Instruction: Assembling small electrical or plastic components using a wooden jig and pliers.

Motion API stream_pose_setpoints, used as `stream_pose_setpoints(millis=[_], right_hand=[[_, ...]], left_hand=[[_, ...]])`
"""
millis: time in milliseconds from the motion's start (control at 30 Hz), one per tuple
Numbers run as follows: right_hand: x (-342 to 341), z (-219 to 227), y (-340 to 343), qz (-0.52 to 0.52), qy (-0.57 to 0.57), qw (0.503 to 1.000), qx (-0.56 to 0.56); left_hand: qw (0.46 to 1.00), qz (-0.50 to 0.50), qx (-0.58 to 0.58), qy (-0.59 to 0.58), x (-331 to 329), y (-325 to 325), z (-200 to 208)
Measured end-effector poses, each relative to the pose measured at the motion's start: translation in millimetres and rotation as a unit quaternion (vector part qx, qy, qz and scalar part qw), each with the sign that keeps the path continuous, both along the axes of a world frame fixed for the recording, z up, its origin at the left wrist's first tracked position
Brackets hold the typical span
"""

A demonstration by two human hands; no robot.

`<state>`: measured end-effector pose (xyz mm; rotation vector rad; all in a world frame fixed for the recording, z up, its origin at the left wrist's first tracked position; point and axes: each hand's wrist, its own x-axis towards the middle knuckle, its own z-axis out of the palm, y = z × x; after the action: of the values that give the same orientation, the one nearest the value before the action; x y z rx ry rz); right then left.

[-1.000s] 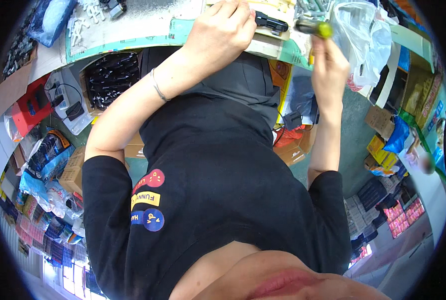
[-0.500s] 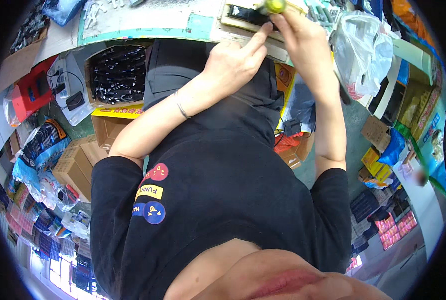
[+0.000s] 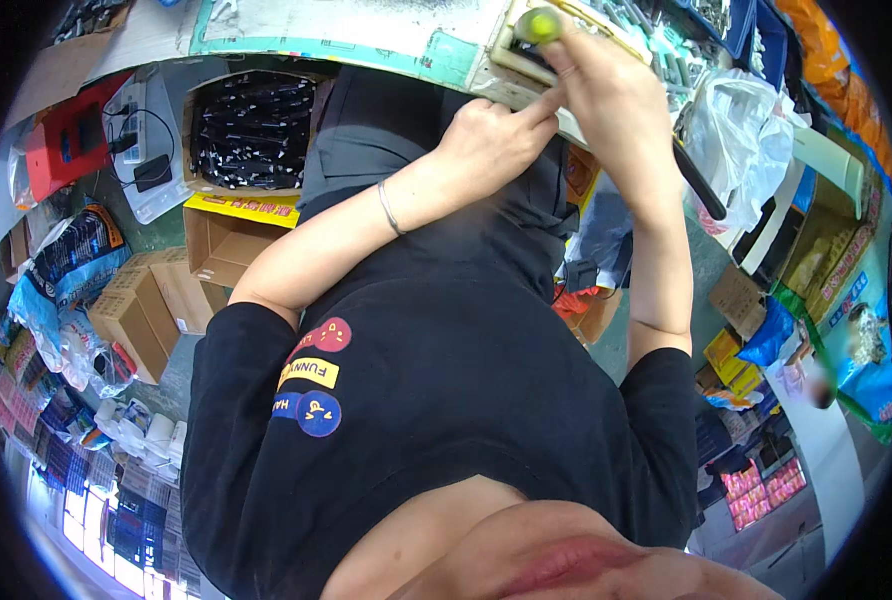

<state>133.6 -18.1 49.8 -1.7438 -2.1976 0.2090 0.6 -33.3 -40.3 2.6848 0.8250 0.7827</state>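
Observation:
Up at the bench edge, my right hand (image 3: pixel 611 85) is closed around a screwdriver-like tool (image 3: pixel 539 25), whose round yellow-green handle end faces up. Beneath it lies a cream-coloured block (image 3: pixel 501 60) with a black part (image 3: pixel 528 52) set in it, largely covered by the hand and the tool. My left hand (image 3: pixel 491 140) rests at the block's near edge. Its index finger stretches toward the right hand, while the other fingers are loosely curled. The left fingertip is hidden behind the right hand, and nothing shows in the left hand.
Small grey parts (image 3: pixel 656 50) lie right of the block. A clear plastic bag (image 3: pixel 741 120) hangs at the bench's right, beside a black rod (image 3: pixel 701 185). Below the bench at left stand a box of black pieces (image 3: pixel 251 130) and a red box (image 3: pixel 61 155).
The view has shifted, placing the bench further up and right. My right hand and the tool now cover more of the black part, and the left fingertip has gone out of sight.

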Motion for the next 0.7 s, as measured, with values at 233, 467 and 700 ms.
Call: stream_pose_setpoints(millis=[233, 467, 700], right_hand=[[-0.9, 6.2, 18.8, -0.069, 0.114, 0.978, -0.158], [113.6, 16.9, -41.1, -0.436, 0.139, 0.885, 0.090], [221.6, -20.1, -97.7, -0.559, -0.070, 0.823, -0.072]], left_hand=[[0.997, -0.008, -0.065, -0.033, 0.2, 7.2, 10.4], [0.974, -0.064, -0.153, -0.155, 1.2, 24.3, 22.2], [0.998, -0.057, 0.024, -0.013, 24.0, 57.0, 43.4]])
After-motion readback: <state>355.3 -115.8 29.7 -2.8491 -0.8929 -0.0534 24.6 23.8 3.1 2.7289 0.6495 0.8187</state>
